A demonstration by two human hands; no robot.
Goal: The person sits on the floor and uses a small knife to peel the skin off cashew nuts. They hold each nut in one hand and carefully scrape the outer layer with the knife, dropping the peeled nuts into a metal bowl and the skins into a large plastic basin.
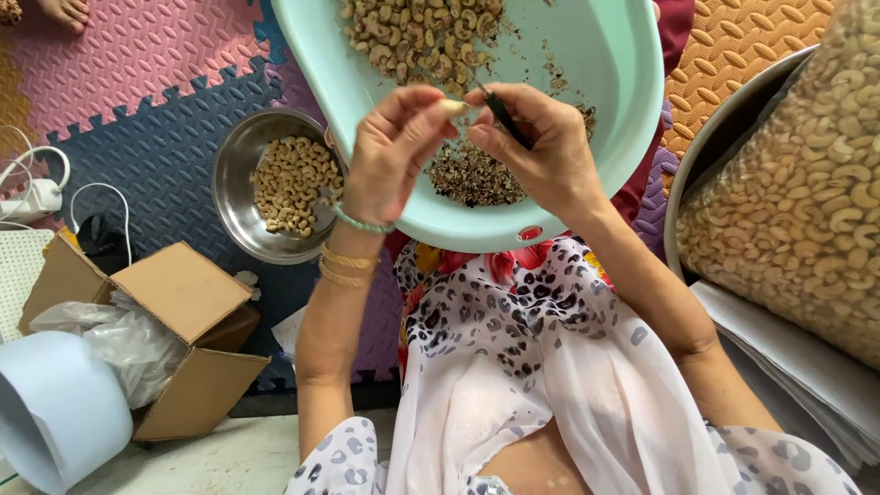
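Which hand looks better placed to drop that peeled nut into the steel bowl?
The left hand, probably. It pinches the pale cashew in its fingertips, and the steel bowl of peeled nuts sits on its side, just beside its wrist. The right hand grips a thin dark tool and lies farther away.

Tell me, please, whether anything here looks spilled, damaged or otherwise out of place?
Nothing stands out. The left hand pinches a cashew and the right hand holds a thin dark tool over the mint basin. Skins lie piled inside the basin, and peeled nuts sit inside the steel bowl.
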